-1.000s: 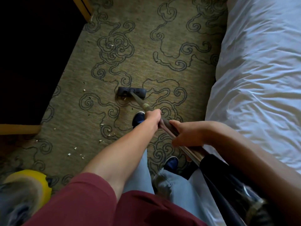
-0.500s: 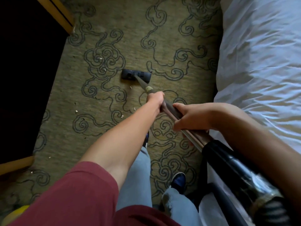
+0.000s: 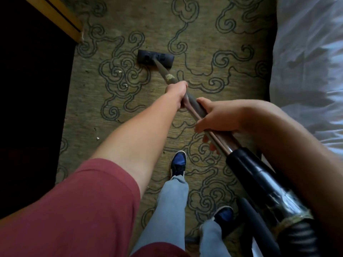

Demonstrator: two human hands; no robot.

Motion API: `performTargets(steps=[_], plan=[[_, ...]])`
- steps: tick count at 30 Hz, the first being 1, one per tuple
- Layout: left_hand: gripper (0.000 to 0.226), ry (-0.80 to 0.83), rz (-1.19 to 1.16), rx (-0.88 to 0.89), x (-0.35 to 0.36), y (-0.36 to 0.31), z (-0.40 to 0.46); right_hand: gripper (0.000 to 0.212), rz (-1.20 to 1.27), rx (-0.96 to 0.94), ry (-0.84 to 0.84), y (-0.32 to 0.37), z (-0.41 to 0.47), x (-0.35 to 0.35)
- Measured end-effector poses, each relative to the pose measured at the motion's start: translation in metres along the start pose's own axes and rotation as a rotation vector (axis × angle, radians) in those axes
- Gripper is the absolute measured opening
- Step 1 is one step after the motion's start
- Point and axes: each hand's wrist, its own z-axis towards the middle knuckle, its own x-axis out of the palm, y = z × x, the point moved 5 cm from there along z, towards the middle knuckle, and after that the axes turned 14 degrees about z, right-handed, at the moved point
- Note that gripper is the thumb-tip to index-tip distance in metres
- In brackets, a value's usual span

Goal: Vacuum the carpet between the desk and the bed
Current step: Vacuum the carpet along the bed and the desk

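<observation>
The dark metal vacuum wand [image 3: 193, 104] is gripped by both hands, the left hand [image 3: 177, 94] ahead of the right hand [image 3: 216, 117], with the flat black floor nozzle [image 3: 155, 58] set on the olive swirl-patterned carpet [image 3: 213, 52] between the dark wood-edged desk [image 3: 33, 80] and the white-sheeted bed [image 3: 308, 71]; a cleaning stroke is judged under way, and the pale crumbs [image 3: 125, 85] just left of the wand are judged next

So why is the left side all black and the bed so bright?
Head view: the desk sits in deep shadow, so nothing shows there; the bed catches the light and looks washed out; the wide lens bends the edges, and the near sleeve is soft.
</observation>
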Motion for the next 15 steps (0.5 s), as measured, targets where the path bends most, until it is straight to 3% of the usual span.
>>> performTargets(steps=[5, 9, 15], plan=[[0.042, -0.043, -0.046, -0.003, -0.005, 0.027, -0.014, 0.098, -0.187, -0.030, -0.025, -0.014, -0.009, 0.019], [0.038, -0.008, -0.028, -0.034, 0.007, 0.061, -0.037, 0.103, -0.126, 0.017, 0.024, -0.043, -0.037, 0.034], [0.039, -0.011, 0.032, -0.093, 0.024, 0.140, -0.077, 0.106, -0.345, -0.008, 0.020, -0.111, -0.067, 0.068]])
